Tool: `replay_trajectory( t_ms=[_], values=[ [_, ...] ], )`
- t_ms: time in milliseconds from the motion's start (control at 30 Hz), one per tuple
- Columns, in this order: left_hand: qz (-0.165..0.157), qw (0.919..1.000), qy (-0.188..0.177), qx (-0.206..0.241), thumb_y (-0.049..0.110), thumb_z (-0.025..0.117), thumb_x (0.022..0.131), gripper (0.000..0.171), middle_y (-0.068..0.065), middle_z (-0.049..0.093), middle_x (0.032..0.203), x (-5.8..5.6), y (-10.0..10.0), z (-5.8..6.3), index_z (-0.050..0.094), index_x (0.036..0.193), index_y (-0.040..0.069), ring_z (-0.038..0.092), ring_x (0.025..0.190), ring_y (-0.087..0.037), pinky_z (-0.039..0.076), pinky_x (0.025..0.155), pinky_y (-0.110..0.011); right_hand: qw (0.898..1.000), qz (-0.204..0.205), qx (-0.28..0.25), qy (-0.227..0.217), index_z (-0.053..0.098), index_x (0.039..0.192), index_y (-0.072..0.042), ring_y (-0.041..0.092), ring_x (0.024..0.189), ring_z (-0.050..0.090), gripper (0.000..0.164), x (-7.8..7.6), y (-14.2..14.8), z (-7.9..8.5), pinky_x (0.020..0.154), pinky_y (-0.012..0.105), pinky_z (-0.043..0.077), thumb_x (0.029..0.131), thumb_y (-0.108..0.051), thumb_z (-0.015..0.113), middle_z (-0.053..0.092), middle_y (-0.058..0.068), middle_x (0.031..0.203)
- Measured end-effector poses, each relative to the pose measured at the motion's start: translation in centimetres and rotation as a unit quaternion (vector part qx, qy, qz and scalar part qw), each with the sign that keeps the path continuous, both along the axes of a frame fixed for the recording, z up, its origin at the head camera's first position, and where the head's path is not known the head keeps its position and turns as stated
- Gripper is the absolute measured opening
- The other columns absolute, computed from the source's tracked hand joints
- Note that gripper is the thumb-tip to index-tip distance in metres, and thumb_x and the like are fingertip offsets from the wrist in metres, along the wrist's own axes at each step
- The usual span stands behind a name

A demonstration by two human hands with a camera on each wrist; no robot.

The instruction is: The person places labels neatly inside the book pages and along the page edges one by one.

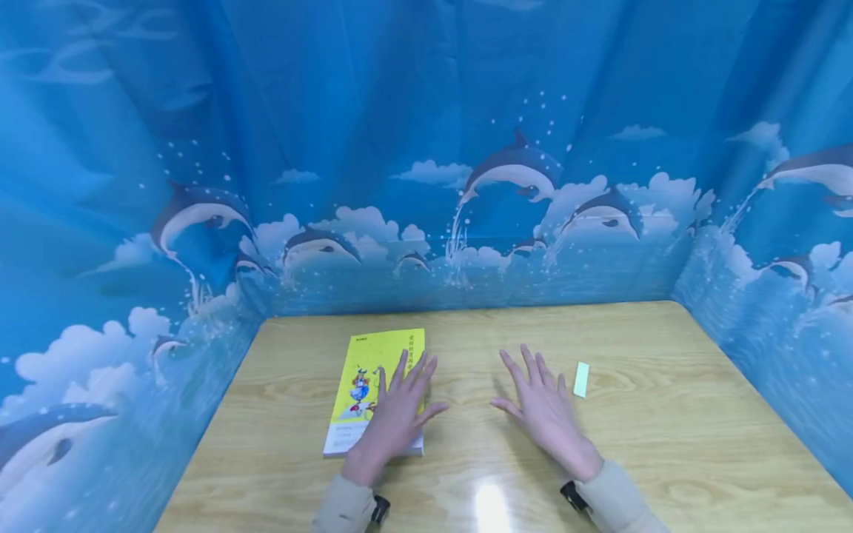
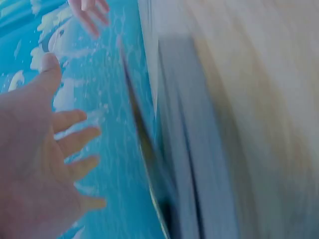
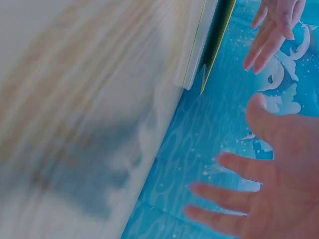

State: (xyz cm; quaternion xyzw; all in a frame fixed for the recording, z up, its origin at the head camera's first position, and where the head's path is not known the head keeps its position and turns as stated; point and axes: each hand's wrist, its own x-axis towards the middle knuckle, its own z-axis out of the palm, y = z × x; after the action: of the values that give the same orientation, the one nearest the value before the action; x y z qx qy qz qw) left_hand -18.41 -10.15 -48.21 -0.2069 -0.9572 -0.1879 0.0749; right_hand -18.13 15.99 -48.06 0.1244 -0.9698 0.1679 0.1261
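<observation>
A book with a yellow and white cover (image 1: pixel 383 352) lies on the left part of the wooden table. Over its lower right portion hovers my left hand (image 1: pixel 396 414), fingers spread and holding nothing. In the left wrist view the book's page edges (image 2: pixel 192 144) show below that hand, with the cover standing slightly apart. My right hand (image 1: pixel 543 407) is held above the table to the right of the book, its fingers spread too. Just beyond its fingers, to the right, lies a small pale green rectangular piece (image 1: pixel 581 380); its kind cannot be told.
The light wooden table (image 1: pixel 666 422) has its far edge against a blue curtain (image 1: pixel 373 148) printed with dolphins and clouds. The curtain also runs along the left and right sides. A bright reflection shines on the near part of the tabletop.
</observation>
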Motion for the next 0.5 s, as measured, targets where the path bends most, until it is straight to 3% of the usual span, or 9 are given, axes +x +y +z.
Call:
replay_trajectory(
  t_ms=[133, 200, 267, 367, 500],
  values=[
    [-0.013, 0.9995, -0.011, 0.027, 0.045, 0.054, 0.103, 0.06, -0.009, 0.049, 0.154, -0.2, -2.1, 0.9, 0.044, 0.154, 0.014, 0.035, 0.148, -0.034, 0.017, 0.12, -0.067, 0.999, 0.022, -0.021, 0.024, 0.066, 0.132, -0.009, 0.042, 0.115, 0.064, 0.05, -0.5, -1.4, 0.5, 0.096, 0.063, 0.051, 0.093, -0.038, 0.074, 0.066, 0.02, 0.131],
    [-0.007, 0.9988, -0.016, 0.046, 0.04, 0.055, 0.104, 0.051, -0.01, 0.058, 0.146, -0.2, -3.3, 1.4, 0.053, 0.148, 0.014, 0.047, 0.14, -0.033, 0.024, 0.12, -0.063, 0.998, 0.037, -0.036, 0.029, 0.073, 0.121, -0.008, 0.035, 0.1, 0.071, 0.038, -0.8, -2.5, 0.8, 0.088, 0.054, 0.057, 0.092, -0.033, 0.075, 0.073, 0.016, 0.117],
    [0.009, 0.9979, -0.014, 0.062, 0.035, 0.058, 0.104, 0.042, -0.011, 0.064, 0.138, -0.2, -4.4, 1.7, 0.06, 0.141, 0.014, 0.056, 0.132, -0.033, 0.031, 0.118, -0.059, 0.997, 0.057, -0.049, 0.028, 0.074, 0.117, -0.009, 0.032, 0.095, 0.072, 0.033, -1.0, -3.6, 0.9, 0.084, 0.05, 0.06, 0.092, -0.031, 0.075, 0.075, 0.013, 0.112],
    [0.033, 0.9969, -0.004, 0.071, 0.029, 0.061, 0.103, 0.039, -0.014, 0.064, 0.137, -0.1, -6.2, 1.8, 0.063, 0.138, 0.012, 0.057, 0.13, -0.035, 0.036, 0.115, -0.057, 0.995, 0.089, -0.05, 0.022, 0.07, 0.125, -0.008, 0.034, 0.109, 0.068, 0.04, -1.2, -5.2, 1.0, 0.093, 0.052, 0.057, 0.093, -0.033, 0.073, 0.071, 0.015, 0.122],
    [0.047, 0.997, 0.017, 0.06, 0.027, 0.063, 0.102, 0.043, -0.016, 0.058, 0.144, 0.0, -8.8, 1.5, 0.06, 0.14, 0.009, 0.048, 0.138, -0.039, 0.034, 0.116, -0.059, 0.99, 0.136, -0.032, -0.007, 0.059, 0.139, -0.005, 0.042, 0.134, 0.05, 0.056, -1.2, -7.3, 1.0, 0.107, 0.061, 0.044, 0.095, -0.038, 0.069, 0.056, 0.019, 0.145]
  ],
)
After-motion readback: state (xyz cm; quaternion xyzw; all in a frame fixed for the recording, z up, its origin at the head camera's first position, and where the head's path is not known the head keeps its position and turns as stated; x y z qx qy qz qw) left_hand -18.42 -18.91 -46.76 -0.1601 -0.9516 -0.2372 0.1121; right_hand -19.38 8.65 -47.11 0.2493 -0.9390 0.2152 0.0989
